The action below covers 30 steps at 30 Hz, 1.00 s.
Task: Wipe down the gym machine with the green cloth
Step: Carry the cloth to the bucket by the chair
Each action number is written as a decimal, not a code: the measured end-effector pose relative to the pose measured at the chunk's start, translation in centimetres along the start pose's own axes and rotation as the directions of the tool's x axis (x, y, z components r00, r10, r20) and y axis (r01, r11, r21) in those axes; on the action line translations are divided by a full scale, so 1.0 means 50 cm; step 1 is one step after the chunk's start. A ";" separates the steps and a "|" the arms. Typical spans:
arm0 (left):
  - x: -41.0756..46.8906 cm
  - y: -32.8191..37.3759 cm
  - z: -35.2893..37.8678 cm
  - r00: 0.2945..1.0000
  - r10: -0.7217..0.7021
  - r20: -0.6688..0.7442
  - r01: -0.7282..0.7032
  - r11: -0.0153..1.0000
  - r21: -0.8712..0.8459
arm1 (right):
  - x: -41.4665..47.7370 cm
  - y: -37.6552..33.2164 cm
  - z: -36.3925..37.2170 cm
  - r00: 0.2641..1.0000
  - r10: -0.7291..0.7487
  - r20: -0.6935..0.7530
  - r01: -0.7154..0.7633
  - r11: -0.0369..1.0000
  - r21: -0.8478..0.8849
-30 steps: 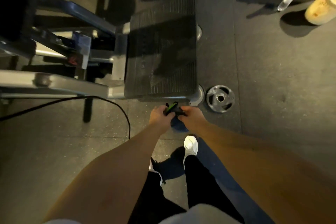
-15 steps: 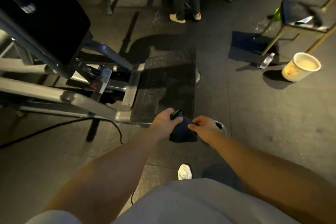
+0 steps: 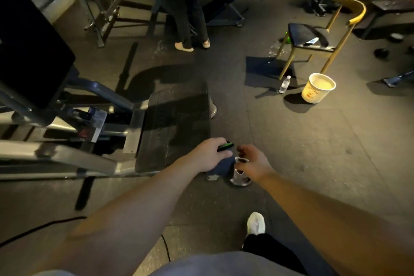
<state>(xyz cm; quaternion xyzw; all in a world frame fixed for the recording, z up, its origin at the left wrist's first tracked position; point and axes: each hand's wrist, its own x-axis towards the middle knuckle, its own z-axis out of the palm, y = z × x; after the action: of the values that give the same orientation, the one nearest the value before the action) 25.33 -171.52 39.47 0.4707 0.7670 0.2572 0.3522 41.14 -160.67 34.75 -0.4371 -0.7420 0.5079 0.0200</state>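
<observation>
While we face one gym machine [image 3: 67, 157], one chair [image 3: 307, 36] and one bucket [image 3: 318, 89] stand off right; our left hand [image 3: 207, 155] grips the one green cloth [image 3: 224, 168] by the footplate [image 3: 174, 127] near corner, our right hand [image 3: 254, 161] loose-fingered, empty, just beside it; one weight plate [image 3: 241, 182] beneath.

**Single head cam, tilted forward and down**

Only one view: wide-angle, worn on the person's head, facing forward and down at the floor. Both forearms enter from 6 o'clock. The left hand [image 3: 208, 154] with the green cloth [image 3: 224, 168] and the right hand [image 3: 254, 162] are close, just below centre. The gym machine [image 3: 67, 157] is near at 9 o'clock. The chair [image 3: 307, 38] at 2 o'clock is farther off.
</observation>
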 end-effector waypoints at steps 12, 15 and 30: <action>0.442 0.372 0.133 0.947 0.102 0.303 -0.174 0.960 0.220 | 0.168 0.163 -0.478 0.996 -0.090 -0.021 0.091 0.992 0.091; 0.575 0.468 0.175 0.949 0.126 0.290 -0.178 0.970 0.163 | 0.212 0.192 -0.636 0.999 -0.048 -0.010 0.049 0.985 0.165; 1.154 0.668 0.306 0.863 -0.247 0.441 0.491 0.618 -0.614 | 0.656 0.196 -1.087 0.957 0.209 -0.200 -0.042 0.784 0.620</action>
<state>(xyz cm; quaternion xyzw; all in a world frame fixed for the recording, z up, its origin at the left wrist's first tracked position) 37.56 -104.24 37.02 0.1623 0.6223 0.3743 0.6681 52.78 -97.71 39.87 -0.5180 -0.4988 0.6586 0.2218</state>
